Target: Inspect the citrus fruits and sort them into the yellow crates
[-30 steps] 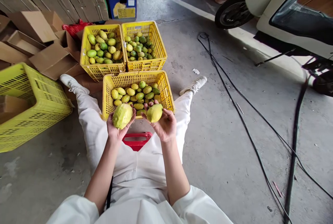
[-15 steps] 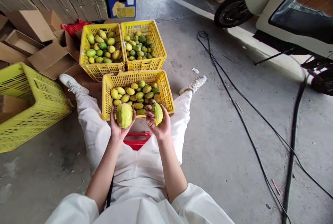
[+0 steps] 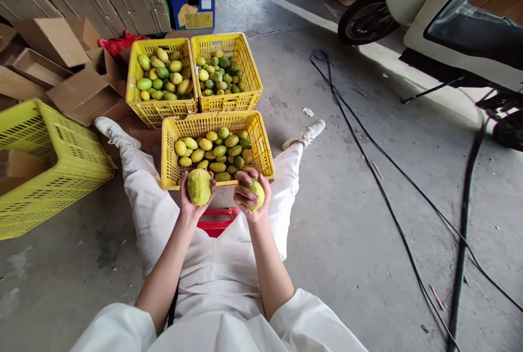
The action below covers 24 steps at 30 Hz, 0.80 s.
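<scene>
Two fruits, one to each hand, appear at the near edge of the front crate (image 3: pixel 265 147), the reference for all positions. At the left part of this edge, my left hand (image 3: pixel 191 209) cups a large, knobbly yellow-green fruit (image 3: pixel 199 187), its upper face uncovered; at the right part, my right hand (image 3: pixel 252 214) curls its fingers across a smaller fruit (image 3: pixel 257 194), hiding much of its skin. Loose fruits (image 3: pixel 219 151) lie inside the front crate; a left rear crate (image 3: pixel 157 114) and a right rear crate (image 3: pixel 229 104), both holding fruit, stand just beyond it. Likely faults: the large fruit, wide for my cupped palm, could roll out if I tilt the wrist; the smaller could bruise if my curled fingers press too hard, or slip if they loosen. Either, if lost, might strike the rim of the front crate, or the floor (image 3: pixel 224 199) or red plastic piece (image 3: pixel 214 229) on my side of it; falling inside, it could knock against the loose fruits. How firmly each hand presses, I cannot tell.
</scene>
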### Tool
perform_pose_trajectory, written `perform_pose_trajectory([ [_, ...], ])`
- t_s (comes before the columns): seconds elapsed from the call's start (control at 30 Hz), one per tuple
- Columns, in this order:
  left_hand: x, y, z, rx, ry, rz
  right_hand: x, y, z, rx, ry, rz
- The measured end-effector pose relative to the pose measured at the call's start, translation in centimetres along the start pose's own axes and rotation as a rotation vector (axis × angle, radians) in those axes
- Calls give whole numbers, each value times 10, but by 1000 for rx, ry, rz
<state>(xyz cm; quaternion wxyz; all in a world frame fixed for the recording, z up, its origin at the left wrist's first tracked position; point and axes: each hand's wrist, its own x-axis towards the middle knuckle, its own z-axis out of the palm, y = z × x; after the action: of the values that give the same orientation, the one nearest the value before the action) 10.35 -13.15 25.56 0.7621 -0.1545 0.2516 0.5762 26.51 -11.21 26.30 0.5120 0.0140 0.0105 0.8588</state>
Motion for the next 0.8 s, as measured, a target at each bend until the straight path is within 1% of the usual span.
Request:
perform_pose_trajectory([
  [0.1, 2, -1, -1, 53, 136, 41, 4, -2, 4, -207, 139, 84],
  [0.17, 0, -1, 6, 85, 149, 98, 6, -2, 10, -264, 213, 73],
  [0.2, -3, 0, 11, 85, 123, 134, 7, -1, 14, -278, 243, 50],
  [0.27, -8, 3, 21, 56, 31, 231, 6, -1, 20, -291, 281, -13],
  [0.37, -18, 8, 33, 28, -75, 351, 3, -1, 25, -276, 266, -79],
  [0.47, -24, 11, 37, 31, -117, 344, -2, -1, 23, -147, 192, -115],
  [0.53, -24, 10, 34, 16, -130, 319, -3, -1, 19, -20, 142, -124],
  [0.6, -23, 8, 29, -4, -133, 295, -2, 0, 14, 65, 119, -98],
  [0.7, -19, 5, 22, 13, -107, 264, 1, 0, 8, 71, 147, -1],
  [0.8, -16, 4, 20, 92, -77, 217, 3, 0, 9, -11, 182, 57],
])
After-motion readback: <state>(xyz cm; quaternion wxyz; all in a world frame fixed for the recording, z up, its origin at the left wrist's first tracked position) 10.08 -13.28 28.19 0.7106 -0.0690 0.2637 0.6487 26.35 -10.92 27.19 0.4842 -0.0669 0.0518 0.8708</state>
